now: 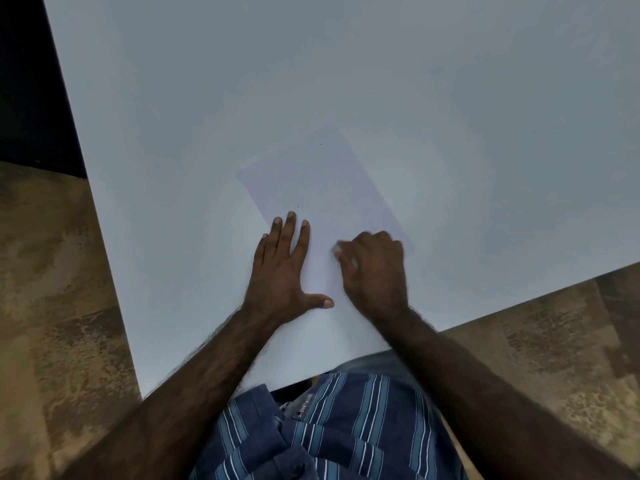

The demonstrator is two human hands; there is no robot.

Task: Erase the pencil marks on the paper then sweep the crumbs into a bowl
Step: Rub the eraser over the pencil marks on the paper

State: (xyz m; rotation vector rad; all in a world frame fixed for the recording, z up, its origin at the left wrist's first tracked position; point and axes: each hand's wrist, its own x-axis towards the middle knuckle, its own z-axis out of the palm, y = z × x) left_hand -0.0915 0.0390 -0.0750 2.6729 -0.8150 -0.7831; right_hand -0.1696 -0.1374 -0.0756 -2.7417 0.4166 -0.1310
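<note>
Striped shirt [346,427] nearest; beyond it I logged the paper [322,188] on the surface [450,116], left hand [282,268] pressing flat on it, right hand [375,268] pinching an eraser [336,250] against it.

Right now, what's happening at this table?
A person is erasing on a sheet of paper lying on a white table. The left hand lies flat on the sheet's near left part, holding it down. The right hand is curled round a small pale eraser, pressing it to the paper. A couple of tiny dark specks show on the sheet. No bowl is in view.
</note>
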